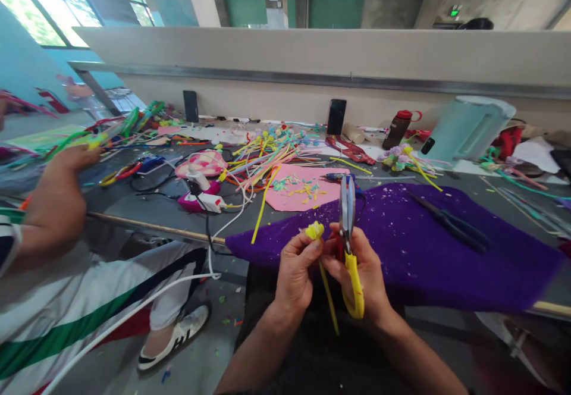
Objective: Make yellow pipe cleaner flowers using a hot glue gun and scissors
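Between the thumb and fingers of my left hand (pixel 297 270) is a small yellow flower (pixel 314 230) of fuzzy craft stem. Its yellow stem (pixel 329 300) slants down below my hands. Scissors (pixel 354 282) with yellow and red handles are in my right hand (pixel 363 264), blades pointing up. The fingers of my right hand curl around the handles, near the flower's stem. Both hands are above the front edge of a purple cloth (pixel 388 234) strewn with pale scraps. Behind them, a pink sheet (pixel 285 201) bears small green and yellow clippings.
Pliers (pixel 450 222) lie on the cloth. Colored stems (pixel 276 151), a power strip (pixel 200 198), a phone (pixel 336 116), a brown bottle (pixel 398 130) and a teal kettle (pixel 468 127) occupy the table. At left, another person's arm (pixel 57 193) reaches over stems. A white cable (pixel 134 317) hangs in front.
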Motion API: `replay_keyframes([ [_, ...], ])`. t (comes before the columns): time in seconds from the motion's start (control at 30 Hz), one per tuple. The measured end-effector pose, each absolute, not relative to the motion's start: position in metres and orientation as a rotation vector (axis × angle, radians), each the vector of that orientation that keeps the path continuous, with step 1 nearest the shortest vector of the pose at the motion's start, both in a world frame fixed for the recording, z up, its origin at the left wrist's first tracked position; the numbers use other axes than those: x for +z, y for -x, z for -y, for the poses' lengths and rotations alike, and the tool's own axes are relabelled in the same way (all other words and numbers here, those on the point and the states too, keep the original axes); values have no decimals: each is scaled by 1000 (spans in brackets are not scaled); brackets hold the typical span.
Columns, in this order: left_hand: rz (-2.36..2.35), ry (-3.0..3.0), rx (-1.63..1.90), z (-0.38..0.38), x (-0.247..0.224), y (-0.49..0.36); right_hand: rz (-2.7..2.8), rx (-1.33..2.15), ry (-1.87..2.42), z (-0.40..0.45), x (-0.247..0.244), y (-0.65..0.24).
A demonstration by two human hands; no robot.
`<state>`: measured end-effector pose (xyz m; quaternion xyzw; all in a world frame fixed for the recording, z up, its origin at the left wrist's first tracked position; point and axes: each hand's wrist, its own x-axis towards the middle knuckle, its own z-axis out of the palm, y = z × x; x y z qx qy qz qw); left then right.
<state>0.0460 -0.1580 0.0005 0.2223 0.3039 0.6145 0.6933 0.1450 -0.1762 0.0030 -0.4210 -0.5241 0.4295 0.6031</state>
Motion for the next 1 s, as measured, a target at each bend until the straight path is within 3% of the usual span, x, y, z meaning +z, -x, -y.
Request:
replay_keyframes([
  [1.0,-737,-505,1398,145,-16,-43,1136,1229,861,155,-9,-146],
])
